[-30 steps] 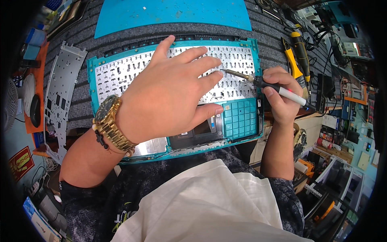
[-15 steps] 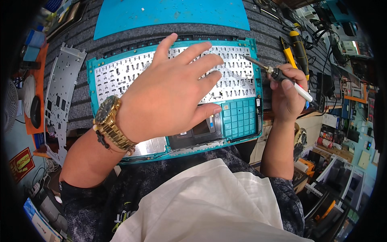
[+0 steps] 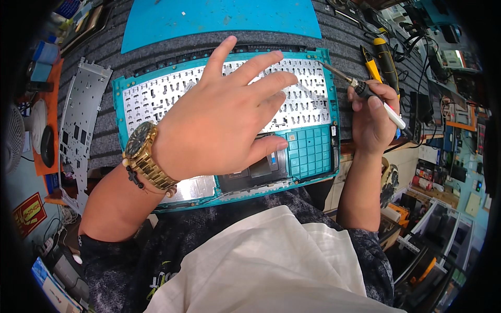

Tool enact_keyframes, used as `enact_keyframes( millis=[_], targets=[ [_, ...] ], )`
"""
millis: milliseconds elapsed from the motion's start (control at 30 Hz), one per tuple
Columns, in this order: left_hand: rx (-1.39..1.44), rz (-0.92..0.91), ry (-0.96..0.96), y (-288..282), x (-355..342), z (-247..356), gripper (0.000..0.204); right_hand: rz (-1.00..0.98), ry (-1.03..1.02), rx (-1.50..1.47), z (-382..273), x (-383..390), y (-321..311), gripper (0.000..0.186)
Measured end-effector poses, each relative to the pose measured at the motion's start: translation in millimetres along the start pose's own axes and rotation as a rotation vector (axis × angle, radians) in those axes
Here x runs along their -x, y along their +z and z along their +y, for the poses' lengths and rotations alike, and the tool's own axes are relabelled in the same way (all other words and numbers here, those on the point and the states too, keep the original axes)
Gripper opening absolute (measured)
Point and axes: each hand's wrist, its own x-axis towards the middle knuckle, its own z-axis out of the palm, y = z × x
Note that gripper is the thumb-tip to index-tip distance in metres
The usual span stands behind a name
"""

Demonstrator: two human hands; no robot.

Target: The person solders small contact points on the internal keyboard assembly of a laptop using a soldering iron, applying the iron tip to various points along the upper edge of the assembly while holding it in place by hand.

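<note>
A teal laptop palm-rest cover [image 3: 335, 94] lies inside-up in front of me, with a silver perforated keyboard plate [image 3: 308, 112] set in it. My left hand [image 3: 224, 112] is spread over the plate and the dark touchpad part [image 3: 266, 167], fingers apart, holding nothing. It hides much of the plate's middle. A soldering iron [image 3: 391, 113] with a white and black handle is in my right hand [image 3: 377, 117], fingers wrapped round it. Its thin metal tip points to the plate's upper right corner; whether it touches there I cannot tell.
A silver perforated metal plate [image 3: 83, 125] lies at the left. Beyond the cover is a blue mat [image 3: 222, 23] on the ribbed grey bench cover [image 3: 104, 148]. Yellow-and-black tools [image 3: 385, 60] and cables lie at the right. A black computer mouse [image 3: 47, 146] sits on an orange surface.
The soldering iron's tip has shifted slightly up, toward the plate's upper right corner, with my right hand. My left fingertips have moved a little to the right.
</note>
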Motion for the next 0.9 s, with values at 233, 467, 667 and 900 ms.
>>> enact_keyframes(
  millis=[233,467,667,900],
  targets=[
    [0.048,-0.107,-0.018,-2.4,1.4,-3.5,0.058,-0.004,0.014,-0.019,-1.1,-3.3,0.5,0.028],
    [-0.019,0.033,-0.005,3.1,4.5,-1.8,0.062,0.096,0.069,-0.067,-4.6,-28.6,6.4,0.026],
    [-0.039,0.031,-0.016,2.7,5.8,-2.2,0.064,0.043,0.091,0.152,1.3,-76.6,32.0,0.024],
    [-0.004,0.024,-0.037,1.7,5.6,-1.0,0.061,0.018,0.115,0.412,24.2,-79.9,48.7,0.022]
  ],
)
